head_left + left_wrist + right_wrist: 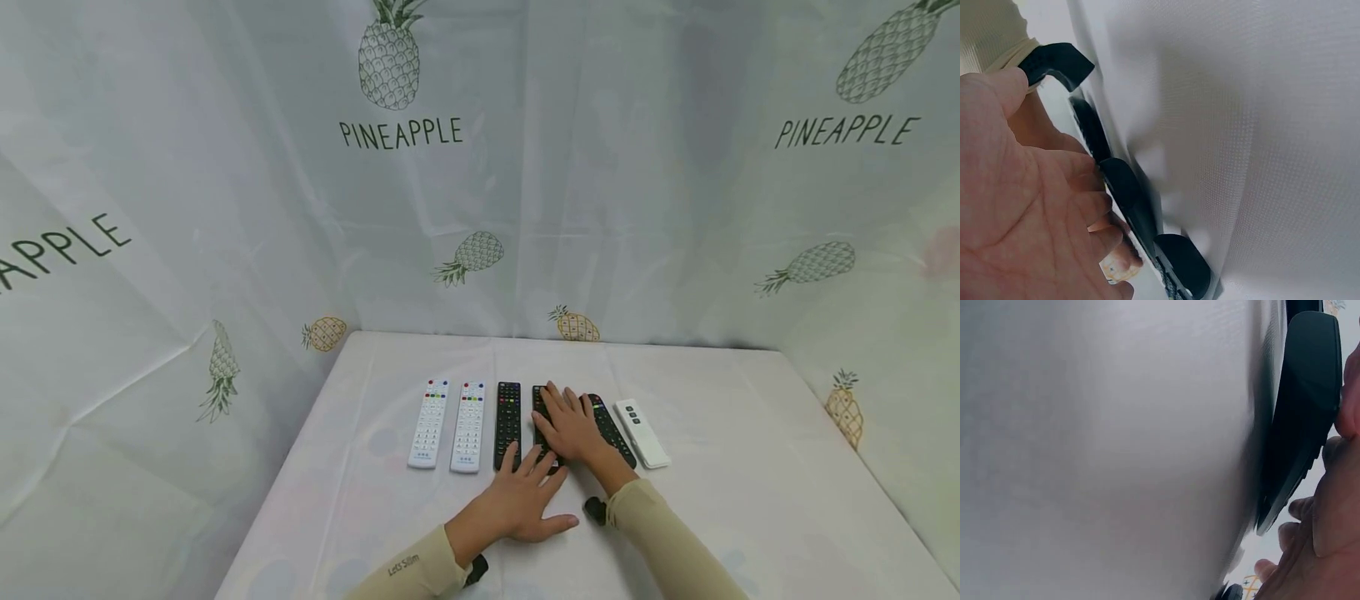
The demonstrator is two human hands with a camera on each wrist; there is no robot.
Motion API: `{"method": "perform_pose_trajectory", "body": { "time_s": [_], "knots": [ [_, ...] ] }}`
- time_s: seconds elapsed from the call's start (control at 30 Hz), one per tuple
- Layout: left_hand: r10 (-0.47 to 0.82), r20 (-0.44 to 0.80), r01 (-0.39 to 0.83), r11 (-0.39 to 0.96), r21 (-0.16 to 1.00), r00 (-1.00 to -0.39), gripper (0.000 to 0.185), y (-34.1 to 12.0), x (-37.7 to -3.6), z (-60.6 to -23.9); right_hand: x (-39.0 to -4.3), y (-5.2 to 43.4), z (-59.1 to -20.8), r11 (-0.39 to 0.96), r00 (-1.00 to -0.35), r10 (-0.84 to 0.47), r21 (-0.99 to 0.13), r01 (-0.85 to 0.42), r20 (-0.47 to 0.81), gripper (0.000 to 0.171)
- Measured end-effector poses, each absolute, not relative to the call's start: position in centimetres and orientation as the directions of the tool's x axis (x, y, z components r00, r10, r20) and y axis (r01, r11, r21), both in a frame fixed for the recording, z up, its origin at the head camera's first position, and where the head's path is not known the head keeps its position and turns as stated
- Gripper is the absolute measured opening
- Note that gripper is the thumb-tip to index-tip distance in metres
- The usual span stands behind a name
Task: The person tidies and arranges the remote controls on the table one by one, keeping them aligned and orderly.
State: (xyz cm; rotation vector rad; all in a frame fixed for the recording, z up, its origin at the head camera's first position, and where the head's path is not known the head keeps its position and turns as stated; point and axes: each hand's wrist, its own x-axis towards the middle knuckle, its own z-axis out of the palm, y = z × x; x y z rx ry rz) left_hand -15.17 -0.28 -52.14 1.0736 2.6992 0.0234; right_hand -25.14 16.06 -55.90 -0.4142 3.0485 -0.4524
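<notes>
Six remotes lie side by side in a row on the desk (750, 433), and the work in hand looks like squaring up the middle of that row. The right hand (572, 427) lies flat with straight fingers on the second black remote (542, 417), which sits between the first black remote (507, 423) and a third black remote (611, 429). The left hand (521, 500) rests flat with spread fingers on the cloth just below the row, fingertips near the remotes' lower ends. To do this well, press lightly and slide rather than lift, keep the left fingers as a stop so the lower ends line up, and avoid nudging the neighbours.
</notes>
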Motion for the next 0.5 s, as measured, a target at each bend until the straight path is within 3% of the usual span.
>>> {"method": "perform_pose_trajectory", "body": {
  "time_s": [0.5],
  "knots": [
    [0.698, -0.168, 0.688, 0.715, 0.122, -0.696, 0.075, 0.6, -14.7, -52.3, -24.2, 18.0, -55.5, 0.929, -0.968, -0.245, -0.272, -0.253, 0.061, 0.066]
  ]
}}
